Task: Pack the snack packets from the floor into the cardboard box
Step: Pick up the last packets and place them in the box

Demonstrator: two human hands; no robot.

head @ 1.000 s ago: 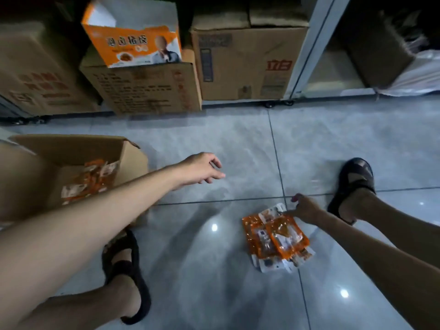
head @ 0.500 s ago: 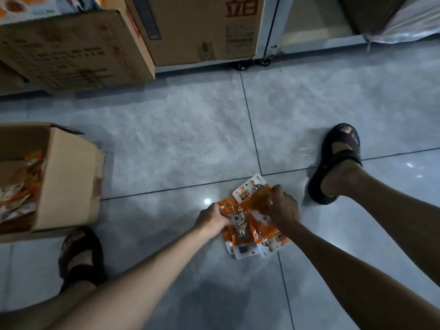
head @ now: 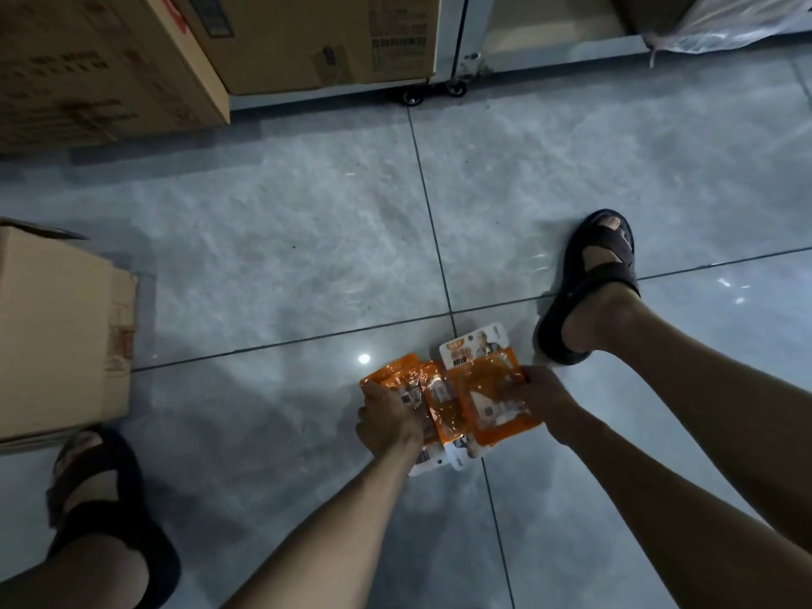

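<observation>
Several orange and white snack packets (head: 457, 402) lie in a small pile on the grey tiled floor, low in the middle of the view. My left hand (head: 389, 421) clasps the pile's left side. My right hand (head: 542, 395) clasps its right side, fingers over an orange packet. The cardboard box (head: 61, 336) stands at the left edge; only its outer wall shows and its inside is hidden.
My left foot in a dark sandal (head: 101, 490) is by the box's near corner; my right foot in a sandal (head: 593, 287) is just behind the packets. Big cartons (head: 101, 68) and a wheeled rack (head: 457, 76) line the back.
My left hand swung from mid-air down to the pile and took hold of its left side. My right hand closed over the right side. The view tilted down, so the box's inside left view.
</observation>
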